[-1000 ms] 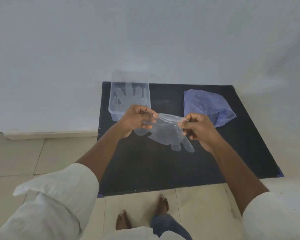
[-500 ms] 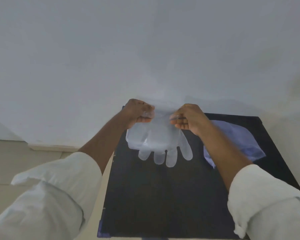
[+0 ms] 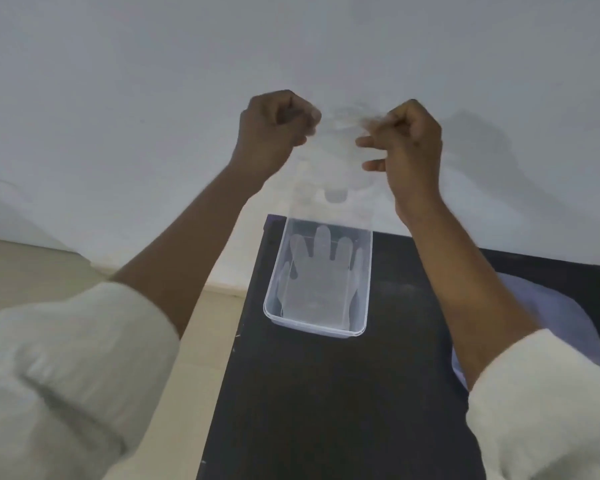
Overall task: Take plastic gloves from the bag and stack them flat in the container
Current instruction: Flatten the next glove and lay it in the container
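Observation:
My left hand [image 3: 274, 124] and my right hand [image 3: 407, 140] are raised in front of the white wall, each pinching one side of a clear plastic glove [image 3: 333, 164] that hangs between them. The glove is nearly see-through and blurred; its lower part dangles just above the far end of the clear plastic container [image 3: 312, 328]. A glove in the container [image 3: 317, 282] lies flat on the bottom, fingers pointing to the wall. The bluish plastic bag [image 3: 551, 306] lies on the right, partly hidden by my right forearm.
The container and bag rest on a black table top [image 3: 326, 410] that stands against the white wall [image 3: 153, 98]. A beige tiled floor [image 3: 32, 271] shows to the left of the table. White rolled-up sleeves cover both upper arms.
Both hands have lifted the glove higher and moved it farther away, over the container. The view has shifted, so the container now shows below the hanging glove.

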